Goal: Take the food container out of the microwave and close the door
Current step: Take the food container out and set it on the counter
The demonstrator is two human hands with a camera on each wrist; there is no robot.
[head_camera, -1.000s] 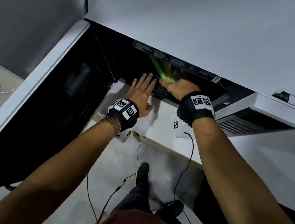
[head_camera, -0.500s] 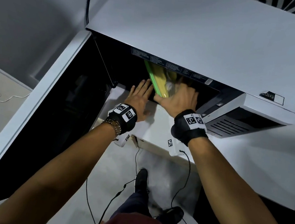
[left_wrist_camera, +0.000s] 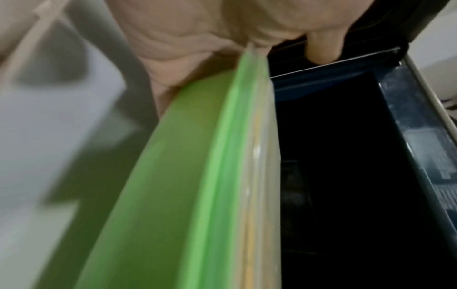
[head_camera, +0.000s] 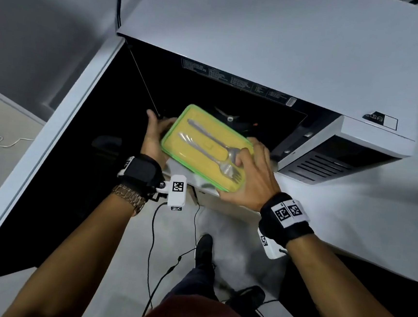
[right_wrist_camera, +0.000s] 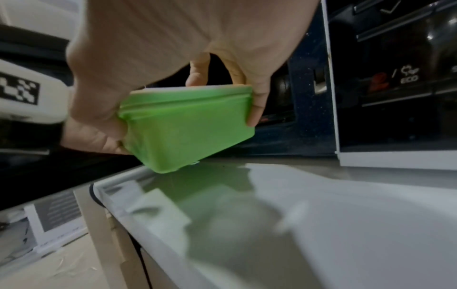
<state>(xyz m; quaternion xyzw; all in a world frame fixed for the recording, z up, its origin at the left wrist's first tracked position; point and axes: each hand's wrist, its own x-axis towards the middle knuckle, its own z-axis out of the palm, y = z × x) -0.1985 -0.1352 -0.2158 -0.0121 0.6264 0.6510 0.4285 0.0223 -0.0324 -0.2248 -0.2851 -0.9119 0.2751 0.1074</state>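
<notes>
At the bottom of the head view my knees and a dark shoe stand on the pale floor, with thin black cables trailing down from my wrist cameras. Above them, mid-frame, my right hand grips the near end of the food container, thumb laid over its lid and fingers wrapped down the green side; the right wrist view shows those fingers curled round the green wall, the box tilted and clear of the white counter beneath it. My left hand holds the container's far left edge, palm against the side, thumb over the rim. The container sits in the centre of the frame, just outside the mouth of the microwave. Under its clear, green-rimmed lid lie a fork and a spoon on yellow. The microwave door stands wide open along the left of the frame. Beyond, the dark cavity fills the upper middle.
</notes>
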